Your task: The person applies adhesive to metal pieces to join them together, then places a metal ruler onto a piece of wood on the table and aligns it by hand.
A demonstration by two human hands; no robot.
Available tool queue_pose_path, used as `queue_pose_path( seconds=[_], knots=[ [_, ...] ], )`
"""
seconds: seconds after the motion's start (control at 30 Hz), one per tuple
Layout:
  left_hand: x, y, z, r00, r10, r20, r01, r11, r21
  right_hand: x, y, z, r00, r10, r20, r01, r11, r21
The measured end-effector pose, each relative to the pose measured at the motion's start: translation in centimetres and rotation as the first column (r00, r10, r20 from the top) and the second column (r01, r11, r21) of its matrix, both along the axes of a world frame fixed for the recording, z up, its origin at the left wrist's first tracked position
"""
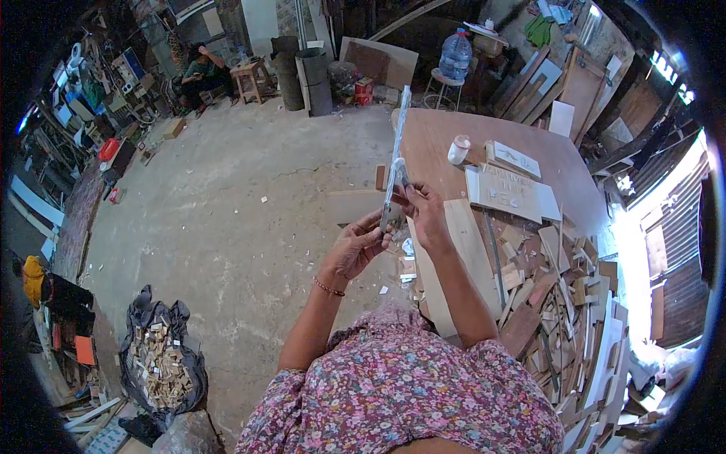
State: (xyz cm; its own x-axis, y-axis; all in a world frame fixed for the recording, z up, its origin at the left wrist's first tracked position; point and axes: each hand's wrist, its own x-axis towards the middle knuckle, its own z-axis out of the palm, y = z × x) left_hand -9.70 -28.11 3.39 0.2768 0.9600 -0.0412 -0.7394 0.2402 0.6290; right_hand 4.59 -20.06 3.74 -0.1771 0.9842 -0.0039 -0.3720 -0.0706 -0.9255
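With the clock centred on the hands, the pale narrow strip point(398, 144) points up to twelve, its lower end pinched between the thumb and fingers of the left hand point(355, 248). The fingers of the right hand point(425, 212) are closed on what looks like a small pale-tipped tool point(401, 172), perhaps a brush, set against the strip; its exact make is too small to tell. A good pass here calls for a firm left pinch at the very end, the long free part held from wagging, and light, even pressure along the face. The plywood tabletop point(427, 125) sits close behind the far end, so its edge is the thing to avoid knocking. On it, a white jar point(458, 150) stands between one and two, and white boards point(491, 191) lie between two and three. Heaped wood scraps point(537, 303) at four crowd the right elbow's side, while a black sack point(198, 378) of offcuts slumps at eight, well apart
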Motion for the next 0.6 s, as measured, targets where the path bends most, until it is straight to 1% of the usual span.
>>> queue_pose_path(
  seconds=[0.07, 0.1, 0.17, 0.27, 0.33, 0.4, 0.53, 0.6],
  knots=[
    [0.2, 0.1, -0.7, 1.0, -0.017, 0.026, 0.017, 1.0, 0.012, -0.2, 1.3, -0.8, 0.975, 0.049, -0.215, -0.067, 0.995, -0.074],
    [0.2, 0.2, -0.9, 0.998, -0.033, 0.052, 0.031, 0.999, 0.026, -0.3, 1.5, -0.4, 0.975, 0.05, -0.214, -0.067, 0.995, -0.074],
    [0.3, 0.1, -1.1, 0.998, -0.04, 0.047, 0.039, 0.999, 0.03, -0.5, 1.6, 0.4, 0.915, 0.149, -0.375, -0.176, 0.984, -0.039],
    [0.3, 0.0, -1.2, 0.998, -0.054, 0.022, 0.054, 0.998, 0.019, -0.9, 1.7, 0.7, 0.931, 0.159, -0.33, -0.19, 0.98, -0.065],
    [0.3, -0.1, -1.4, 0.998, -0.06, 0.003, 0.06, 0.998, 0.004, -1.2, 1.9, 0.1, 0.926, 0.161, -0.341, -0.192, 0.98, -0.057],
    [0.2, -0.2, -1.7, 0.992, -0.081, -0.093, 0.079, 0.996, -0.032, -1.4, 2.0, -0.3, 0.921, 0.162, -0.355, -0.191, 0.98, -0.05],
    [0.2, -0.4, -1.6, 0.984, -0.132, -0.117, 0.133, 0.991, 0.001, -1.6, 1.7, -0.4, 0.915, 0.183, -0.361, -0.212, 0.976, -0.042],
    [0.2, -0.5, -1.7, 0.99, -0.126, -0.062, 0.125, 0.992, -0.025, -1.7, 1.3, -0.1, 0.914, 0.18, -0.363, -0.21, 0.977, -0.045]
  ],
)
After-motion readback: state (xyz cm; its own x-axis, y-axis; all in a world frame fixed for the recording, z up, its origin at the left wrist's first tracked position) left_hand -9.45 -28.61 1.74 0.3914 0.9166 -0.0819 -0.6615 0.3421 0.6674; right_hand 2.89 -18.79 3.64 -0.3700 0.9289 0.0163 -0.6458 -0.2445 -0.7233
